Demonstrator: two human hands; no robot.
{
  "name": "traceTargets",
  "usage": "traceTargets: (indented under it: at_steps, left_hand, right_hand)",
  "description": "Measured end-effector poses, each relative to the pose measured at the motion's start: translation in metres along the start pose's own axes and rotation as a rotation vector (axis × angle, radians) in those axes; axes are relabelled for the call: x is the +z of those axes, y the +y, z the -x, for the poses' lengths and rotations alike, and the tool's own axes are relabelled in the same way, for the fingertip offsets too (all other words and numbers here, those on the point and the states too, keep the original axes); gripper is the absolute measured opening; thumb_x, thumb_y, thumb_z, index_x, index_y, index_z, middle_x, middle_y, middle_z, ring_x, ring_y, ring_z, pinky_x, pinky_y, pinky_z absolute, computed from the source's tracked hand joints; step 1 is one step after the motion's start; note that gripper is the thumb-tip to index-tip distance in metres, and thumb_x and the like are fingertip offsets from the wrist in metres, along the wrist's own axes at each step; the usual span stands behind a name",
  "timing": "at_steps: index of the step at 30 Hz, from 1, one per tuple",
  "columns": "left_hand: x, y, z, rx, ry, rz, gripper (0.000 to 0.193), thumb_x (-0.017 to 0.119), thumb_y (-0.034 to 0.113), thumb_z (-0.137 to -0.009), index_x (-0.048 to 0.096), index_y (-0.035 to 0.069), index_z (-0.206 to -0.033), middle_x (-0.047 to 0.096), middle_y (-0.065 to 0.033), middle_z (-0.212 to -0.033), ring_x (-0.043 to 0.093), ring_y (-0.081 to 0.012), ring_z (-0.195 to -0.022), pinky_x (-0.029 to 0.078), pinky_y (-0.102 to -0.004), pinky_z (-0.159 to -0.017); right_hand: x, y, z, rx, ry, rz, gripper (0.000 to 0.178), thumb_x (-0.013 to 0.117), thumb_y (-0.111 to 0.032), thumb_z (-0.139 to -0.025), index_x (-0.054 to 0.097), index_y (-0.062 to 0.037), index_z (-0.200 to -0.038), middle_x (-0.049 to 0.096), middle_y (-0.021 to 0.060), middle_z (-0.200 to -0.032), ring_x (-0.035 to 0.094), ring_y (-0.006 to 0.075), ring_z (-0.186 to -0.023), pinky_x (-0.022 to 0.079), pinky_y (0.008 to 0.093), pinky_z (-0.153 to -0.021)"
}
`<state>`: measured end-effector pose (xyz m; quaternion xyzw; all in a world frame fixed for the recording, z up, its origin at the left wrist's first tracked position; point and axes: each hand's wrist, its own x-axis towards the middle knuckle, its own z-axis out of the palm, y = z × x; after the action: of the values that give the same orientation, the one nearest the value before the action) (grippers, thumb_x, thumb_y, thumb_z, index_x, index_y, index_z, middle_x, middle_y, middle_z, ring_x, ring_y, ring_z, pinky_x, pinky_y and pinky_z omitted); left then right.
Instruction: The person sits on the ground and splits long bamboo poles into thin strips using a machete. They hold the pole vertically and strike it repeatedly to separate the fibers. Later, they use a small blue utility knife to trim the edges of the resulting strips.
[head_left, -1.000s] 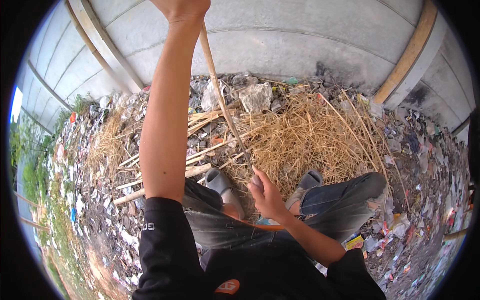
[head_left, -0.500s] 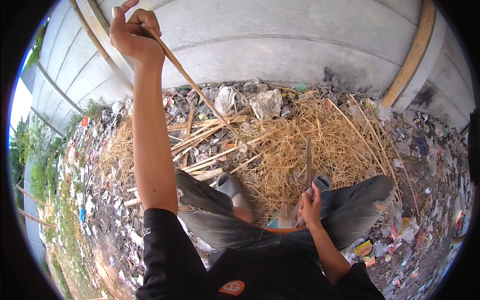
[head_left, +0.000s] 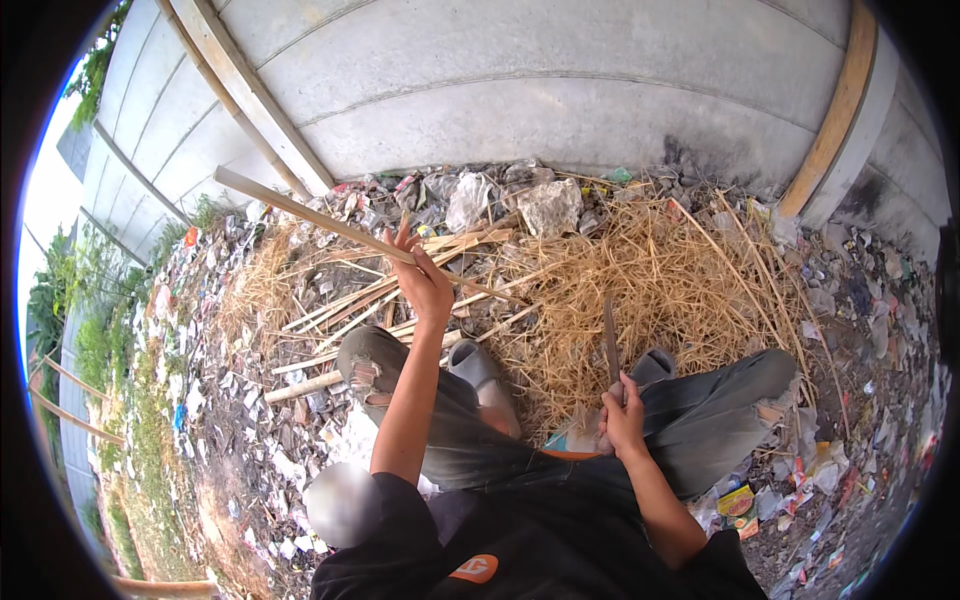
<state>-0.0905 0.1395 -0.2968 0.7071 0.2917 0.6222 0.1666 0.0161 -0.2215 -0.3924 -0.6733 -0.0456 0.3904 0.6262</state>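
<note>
My left hand (head_left: 426,284) is closed around the middle of a long, pale bamboo strip (head_left: 305,213), some of its fingers loosely raised. The strip slants across in front of my knees, its thicker end up at the left and its thin end over the straw-like pile to the right. In my right hand (head_left: 624,418), between my knees, is a long knife (head_left: 611,335). Its dark blade points away from me, over the heap of thin shavings (head_left: 650,270). Left of that heap lie several split bamboo strips (head_left: 345,305).
I sit low, knees apart, with grey shoes (head_left: 478,370) on littered ground. A pale concrete wall (head_left: 560,120) rises ahead, with wooden posts (head_left: 830,110) against it. A whitish rock (head_left: 550,207) lies at its foot. Scattered rubbish (head_left: 245,440) and green plants (head_left: 95,345) are at the left.
My left hand has come down and to the right from high up near the wall, now gripping the strip nearer its middle. The right hand with the knife has barely moved.
</note>
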Motion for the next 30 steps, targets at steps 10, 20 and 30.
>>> traceTargets:
  at_steps: [10,20,30]
  left_hand:
    - [0.012,-0.026,0.047,-0.148,-0.342,-0.240,0.045,0.047,0.013,-0.106,0.036,-0.003,-0.147,0.065,-0.0240,-0.122,0.069,-0.0344,-0.098,0.055,-0.0425,-0.082]
    - [0.000,-0.015,0.000,-0.270,-0.617,0.195,0.026,0.043,0.013,-0.108,0.052,0.000,-0.130,0.069,-0.0189,-0.113,0.069,-0.0269,-0.110,0.054,-0.0385,-0.084]
    - [-0.007,0.061,-0.078,-0.258,-0.708,0.376,0.021,0.047,0.007,-0.106,0.057,-0.001,-0.122,0.067,-0.0142,-0.121,0.069,-0.0261,-0.114,0.059,-0.0351,-0.086]
  right_hand:
    - [-0.006,0.012,-0.009,0.017,-0.005,-0.080,0.060,0.058,-0.008,-0.099,0.034,-0.0099,-0.154,0.053,0.0037,-0.076,0.048,0.0107,-0.053,0.043,0.0287,-0.045]
    - [-0.006,0.009,-0.006,-0.001,-0.007,-0.064,0.059,0.058,-0.008,-0.099,0.035,-0.0096,-0.153,0.052,0.0037,-0.076,0.049,0.0107,-0.054,0.043,0.0285,-0.045]
    - [-0.006,0.010,-0.005,-0.006,-0.011,-0.088,0.057,0.058,-0.007,-0.099,0.037,-0.0106,-0.151,0.052,0.0024,-0.075,0.048,0.0103,-0.054,0.043,0.0280,-0.046]
